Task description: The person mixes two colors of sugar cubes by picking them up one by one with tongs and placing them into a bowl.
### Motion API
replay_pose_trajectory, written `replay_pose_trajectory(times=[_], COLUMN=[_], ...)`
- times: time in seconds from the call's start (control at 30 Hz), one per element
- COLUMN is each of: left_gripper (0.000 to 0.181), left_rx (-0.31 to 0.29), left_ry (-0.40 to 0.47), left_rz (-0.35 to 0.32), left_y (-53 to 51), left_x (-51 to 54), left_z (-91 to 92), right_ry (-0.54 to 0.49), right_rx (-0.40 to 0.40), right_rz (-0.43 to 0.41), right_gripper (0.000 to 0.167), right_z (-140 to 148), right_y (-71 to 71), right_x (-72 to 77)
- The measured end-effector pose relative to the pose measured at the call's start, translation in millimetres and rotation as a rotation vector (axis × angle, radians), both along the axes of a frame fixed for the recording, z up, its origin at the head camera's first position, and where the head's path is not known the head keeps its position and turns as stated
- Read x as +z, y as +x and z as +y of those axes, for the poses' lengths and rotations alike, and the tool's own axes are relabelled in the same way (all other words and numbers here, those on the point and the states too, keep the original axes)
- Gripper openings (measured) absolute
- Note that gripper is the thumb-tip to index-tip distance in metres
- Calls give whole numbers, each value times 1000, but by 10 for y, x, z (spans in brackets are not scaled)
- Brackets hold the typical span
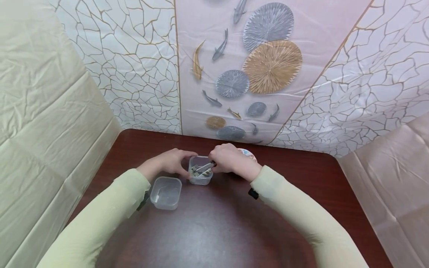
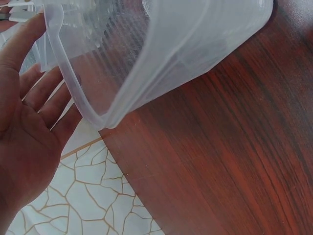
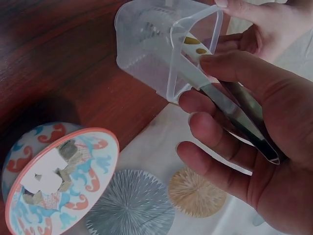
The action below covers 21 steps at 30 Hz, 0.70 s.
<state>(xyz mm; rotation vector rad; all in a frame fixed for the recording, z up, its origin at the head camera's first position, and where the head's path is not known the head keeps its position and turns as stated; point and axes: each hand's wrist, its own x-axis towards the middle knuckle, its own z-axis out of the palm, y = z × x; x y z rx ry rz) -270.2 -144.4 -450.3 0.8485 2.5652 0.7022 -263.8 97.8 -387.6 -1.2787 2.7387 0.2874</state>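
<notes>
My right hand (image 1: 229,158) grips metal tongs (image 3: 234,117) with pale ends. Their ends reach into a clear plastic container (image 1: 200,181), where two olive-yellow spots show near them; I cannot tell what these are. My left hand (image 1: 169,162) holds that container from its left side, thumb near the front and index finger at the back rim. A second clear container (image 1: 165,191) stands nearer me on the left, a small pale bit inside. Beside the right hand is a patterned bowl (image 3: 80,186) with an orange rim, holding white and greyish pieces; the hand partly hides it in the head view.
The dark red-brown wooden table (image 1: 201,230) lies beneath everything. Behind its back edge hangs a cloth (image 1: 221,93) printed with fish and round leaves. Plain pale cloth walls (image 1: 43,149) stand on both sides.
</notes>
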Motion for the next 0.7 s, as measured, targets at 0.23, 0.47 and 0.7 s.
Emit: replay_pose_trajectory(times=[0.23,0.47,0.7], left_gripper=[86,86,86], left_rx=[1,-13,-6], left_ry=[-7,17,10], left_rz=[2,17,17], left_y=[-2,26,23], left_x=[3,32,22], left_z=[5,0,-5], right_ry=[29,-65,-187], right_rx=[2,46,36], right_rz=[-13,24,-15], right_gripper=[25,19,14], right_z=[-51,84,334], right_y=[15,48,76], right_x=[13,48,147])
